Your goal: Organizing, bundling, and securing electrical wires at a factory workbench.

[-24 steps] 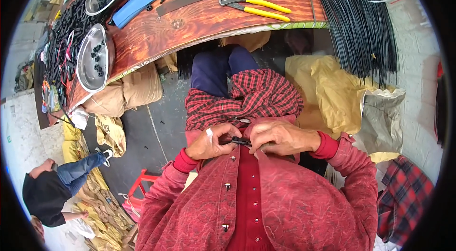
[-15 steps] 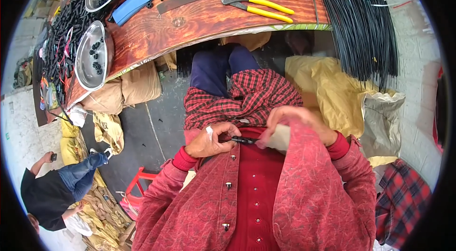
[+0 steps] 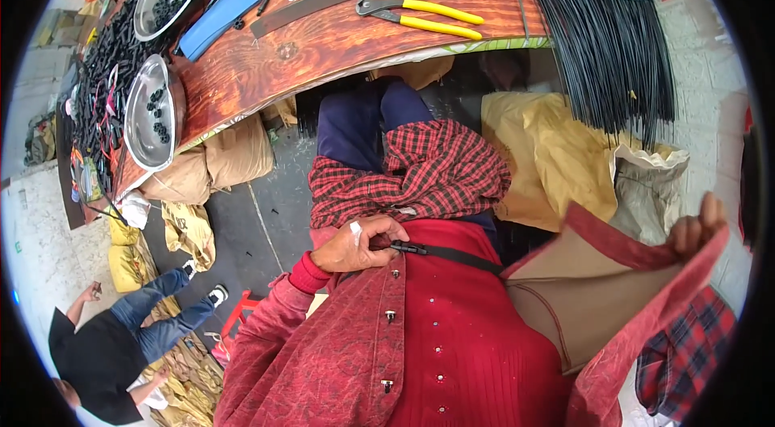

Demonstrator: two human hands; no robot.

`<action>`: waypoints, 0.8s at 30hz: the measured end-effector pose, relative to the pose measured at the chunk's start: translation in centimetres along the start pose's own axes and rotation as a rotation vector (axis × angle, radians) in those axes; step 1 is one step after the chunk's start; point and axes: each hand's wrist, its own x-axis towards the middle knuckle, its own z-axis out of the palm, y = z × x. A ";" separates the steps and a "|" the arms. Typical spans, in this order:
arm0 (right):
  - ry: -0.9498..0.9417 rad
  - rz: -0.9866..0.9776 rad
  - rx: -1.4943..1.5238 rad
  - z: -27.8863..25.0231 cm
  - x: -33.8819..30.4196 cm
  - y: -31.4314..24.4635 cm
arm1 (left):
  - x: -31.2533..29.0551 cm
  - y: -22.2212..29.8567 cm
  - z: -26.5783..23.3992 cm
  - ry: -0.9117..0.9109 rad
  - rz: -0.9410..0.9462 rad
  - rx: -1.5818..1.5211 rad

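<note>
A black strap point(image 3: 465, 258) crosses my waist over a red buttoned top point(image 3: 476, 330). My left hand point(image 3: 355, 244), with a white patch on its back, is closed around the end of the strap's black plastic buckle point(image 3: 410, 248). Out to the right, my right hand point(image 3: 696, 225) has its fingers curled over the edge of the red patterned jacket point(image 3: 323, 346). That side of the jacket is held wide, showing its beige lining point(image 3: 613, 298). A red-and-black checked cloth point(image 3: 452, 165) covers my lap.
Ahead stands a wooden table point(image 3: 323, 48) bearing yellow-handled pincers point(image 3: 428, 14), a blue strip point(image 3: 216, 22), metal bowls point(image 3: 150, 124) and many black parts. Black rods point(image 3: 613, 48) overhang its right end. Sacks point(image 3: 557, 161) lie below; another person point(image 3: 97, 362) is at lower left.
My right hand has swung the jacket front far out to the right, uncovering the strap and lining. My left hand stays at the buckle. The other person's legs have spread apart.
</note>
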 end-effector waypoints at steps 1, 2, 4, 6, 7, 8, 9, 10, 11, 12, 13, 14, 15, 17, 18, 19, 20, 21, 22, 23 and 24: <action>-0.136 -0.049 0.075 0.1 0.6 -0.8 | 0.0 0.0 -0.1 -0.007 0.001 0.002; 0.133 -0.028 -0.161 -2.1 -0.9 -2.0 | -0.2 0.1 -0.3 -0.020 -0.017 0.000; 0.448 0.373 -1.007 -5.8 -1.9 0.6 | 0.2 0.1 -0.5 -0.071 -0.011 -0.008; -0.041 0.331 -1.108 3.5 2.1 10.3 | -0.4 0.6 -0.8 -0.100 -0.001 -0.004; -0.227 0.539 -1.053 4.7 3.2 13.1 | -1.3 1.3 -0.7 -0.060 -0.011 0.007; -0.320 0.883 -1.122 8.0 4.3 13.3 | -1.1 1.9 -0.8 -0.125 0.019 -0.083; -0.482 0.671 -1.115 8.2 4.2 15.3 | -1.0 2.2 -0.9 -0.187 0.042 -0.154; -0.638 0.456 -1.090 8.2 3.5 18.0 | -0.9 2.1 -1.0 -0.214 0.145 -0.078; -0.712 0.423 -1.019 9.2 3.3 19.9 | -1.1 1.8 -1.0 -0.211 0.144 -0.079; -0.790 0.385 -0.945 10.8 3.6 21.4 | -1.4 1.3 -1.0 -0.188 0.158 -0.050; -0.915 0.533 -0.927 13.4 4.4 22.0 | -1.9 1.1 -0.9 -0.162 0.169 -0.021; -1.019 0.643 -0.912 15.0 4.6 22.7 | -2.1 1.1 -0.7 -0.155 0.170 -0.019; -1.081 0.606 -0.824 15.7 4.0 24.5 | -2.3 1.1 -0.2 -0.078 0.151 -0.055; -1.140 0.637 -0.750 17.4 3.1 26.5 | -2.8 0.9 -0.1 0.002 0.127 -0.092; -1.144 0.637 -0.745 17.9 2.7 27.4 | -3.1 0.5 -0.2 0.057 0.154 -0.140; -1.152 0.587 -0.757 18.4 2.4 28.1 | -3.4 0.3 -0.3 0.112 0.183 -0.186; -1.157 0.542 -0.769 18.8 2.1 28.6 | -3.9 0.8 0.2 0.245 0.192 -0.239; -1.160 0.546 -0.765 19.2 1.9 28.9 | -4.7 0.4 0.4 0.248 0.187 -0.242; -1.149 0.531 -0.747 19.7 1.7 29.1 | -5.8 -0.3 0.2 0.340 0.158 -0.560; -1.143 0.514 -0.730 19.9 1.7 29.3 | -6.4 -0.6 0.0 0.433 0.131 -0.877; -1.154 0.475 -0.756 20.0 1.3 29.6 | -6.6 -0.5 -0.2 0.526 0.222 -0.854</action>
